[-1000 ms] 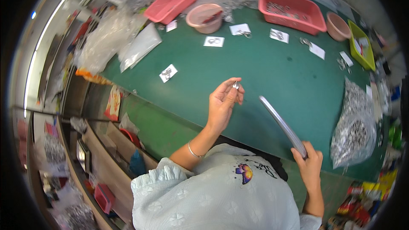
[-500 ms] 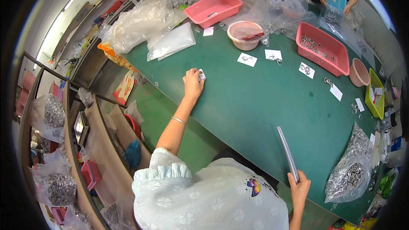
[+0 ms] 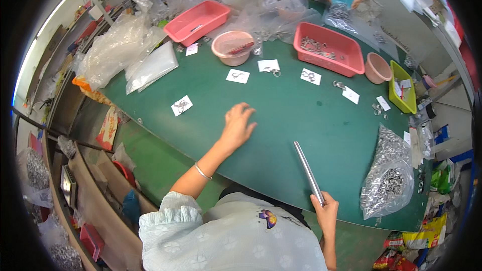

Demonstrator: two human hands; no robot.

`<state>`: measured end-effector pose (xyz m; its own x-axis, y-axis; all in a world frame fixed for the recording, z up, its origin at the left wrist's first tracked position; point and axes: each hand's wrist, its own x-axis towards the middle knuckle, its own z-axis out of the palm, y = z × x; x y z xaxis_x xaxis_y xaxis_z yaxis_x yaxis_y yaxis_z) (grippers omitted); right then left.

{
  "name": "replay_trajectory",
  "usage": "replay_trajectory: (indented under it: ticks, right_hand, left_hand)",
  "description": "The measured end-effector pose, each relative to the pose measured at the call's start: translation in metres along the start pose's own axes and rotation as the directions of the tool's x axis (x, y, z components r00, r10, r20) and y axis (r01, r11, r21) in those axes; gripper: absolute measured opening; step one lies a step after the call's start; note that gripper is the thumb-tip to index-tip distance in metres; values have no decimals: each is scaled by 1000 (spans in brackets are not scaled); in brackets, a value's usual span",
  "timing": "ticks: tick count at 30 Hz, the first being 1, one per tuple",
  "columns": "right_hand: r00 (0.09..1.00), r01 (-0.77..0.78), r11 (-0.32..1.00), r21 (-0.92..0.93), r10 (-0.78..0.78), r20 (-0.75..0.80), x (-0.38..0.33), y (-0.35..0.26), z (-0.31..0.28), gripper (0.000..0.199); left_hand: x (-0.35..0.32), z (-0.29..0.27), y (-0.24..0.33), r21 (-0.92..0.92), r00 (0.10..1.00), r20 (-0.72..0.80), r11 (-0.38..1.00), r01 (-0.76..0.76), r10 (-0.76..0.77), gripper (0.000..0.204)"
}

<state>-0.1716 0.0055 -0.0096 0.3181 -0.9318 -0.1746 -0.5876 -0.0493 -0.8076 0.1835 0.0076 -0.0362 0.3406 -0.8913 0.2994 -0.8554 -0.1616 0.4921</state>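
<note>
My right hand (image 3: 325, 205) is closed round the thick end of a metal ring mandrel (image 3: 307, 170), a long tapered rod with marks along it. Its thin end points away from me over the green table. My left hand (image 3: 238, 124) hovers above the table with fingers apart and nothing visible in it. Left of that hand lies a white card (image 3: 181, 105) with several silver rings on it. Farther back are more ring cards: one (image 3: 237, 76) just beyond the left hand, another (image 3: 268, 65) beside it, and a third (image 3: 311, 76) to the right.
A bulging clear bag of rings (image 3: 389, 180) stands at the right. Along the back are a pink tray (image 3: 329, 50) holding rings, a round pink basket (image 3: 232, 59), another pink tray (image 3: 197, 22) and plastic bags (image 3: 113, 45). A green basket (image 3: 403, 88) sits far right. Another person's hands (image 3: 357, 1) hold a blue basket.
My left hand has left the card at the left and moved right and nearer me, its fingers spreading. The right hand keeps hold of the mandrel. The whole view has shifted.
</note>
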Motion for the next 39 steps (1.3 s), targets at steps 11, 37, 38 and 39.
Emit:
replay_trajectory:
  ticks: [11,37,38,39]
  right_hand:
    - [946,-4,985,170,59,-318,12,45,3,22]
    - [965,-4,958,286,79,-251,33,27,-6,22]
    - [961,13,967,253,59,-272,30,29,-3,22]
    - [954,26,975,220,41,-296,29,30,-1,23]
  left_hand:
    - [183,145,7,-200,995,-70,976,-82,69,44]
    - [185,121,56,-425,986,-112,891,-158,122,24]
    - [200,138,43,-340,964,-222,915,-217,145,23]
    - [213,150,36,-317,967,-216,927,-201,136,23]
